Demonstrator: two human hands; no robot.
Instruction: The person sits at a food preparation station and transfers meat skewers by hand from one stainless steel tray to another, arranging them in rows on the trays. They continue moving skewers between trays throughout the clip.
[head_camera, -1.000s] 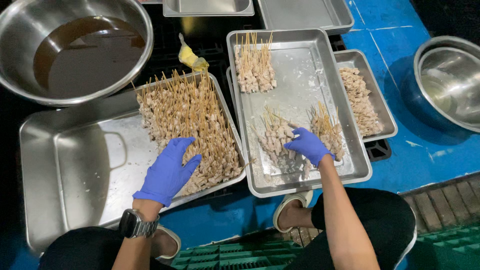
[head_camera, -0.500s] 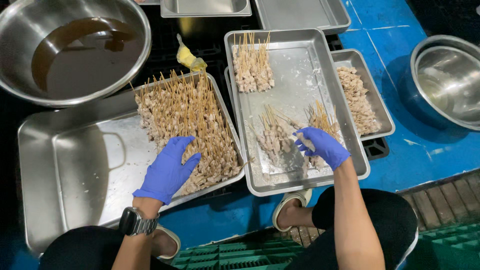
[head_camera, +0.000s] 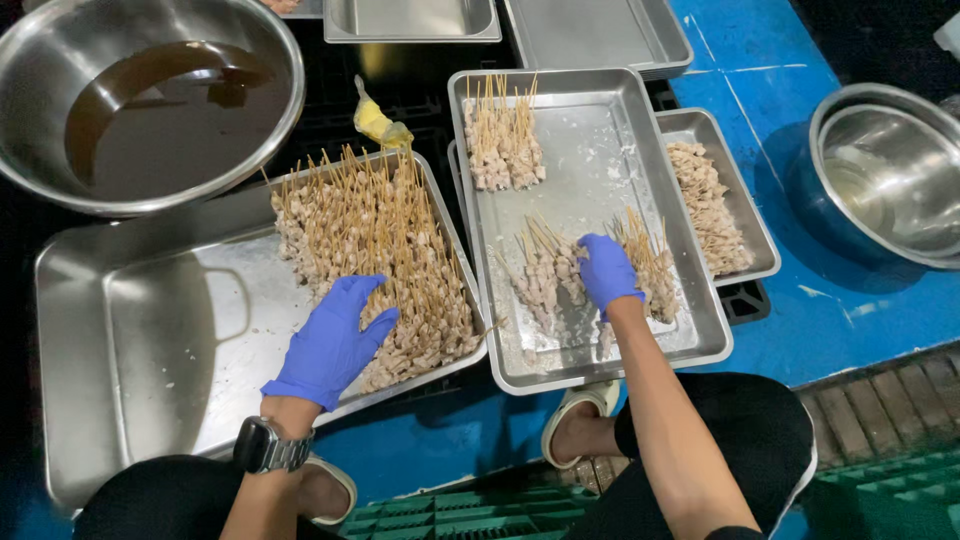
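The right hand (head_camera: 607, 272), in a blue glove, is sitting lower middle-right of the frame, curled over a small cluster of skewers (head_camera: 545, 270) on the long steel tray (head_camera: 600, 120); half a second ago it was further right, over the bundle near that tray's right wall, so it has been sliding leftward along the row. Its fingers are bent down onto the sticks, but whether they are pinching one or only pressing is not clear. That shift is suggesting the laid-out sticks are being straightened or gathered rather than lifted away

The left hand (head_camera: 335, 345), also gloved in blue, is lying spread and flat on the big heap of skewers (head_camera: 375, 255) in the tilted tray (head_camera: 455, 250) at centre-left, gripping nothing, and it is sitting just where it was a second ago

The sticks are looking like thin pale bamboo, each threaded with small lumpy, pale pinkish pieces of raw meat with a damp, matte surface. Another neat bundle (head_camera: 503, 140) is resting at the upper end of the long tray, whose floor is showing smeared white residue. A smaller tray (head_camera: 750, 240) tucked to its right is holding loose meat pieces (head_camera: 705, 205). All the trays are brushed metal with rolled rims. In the upper left a round steel bowl (head_camera: 60, 30) is holding dark brown liquid; at the right edge a second, shiny bowl (head_camera: 885, 170) is resting on the blue floor
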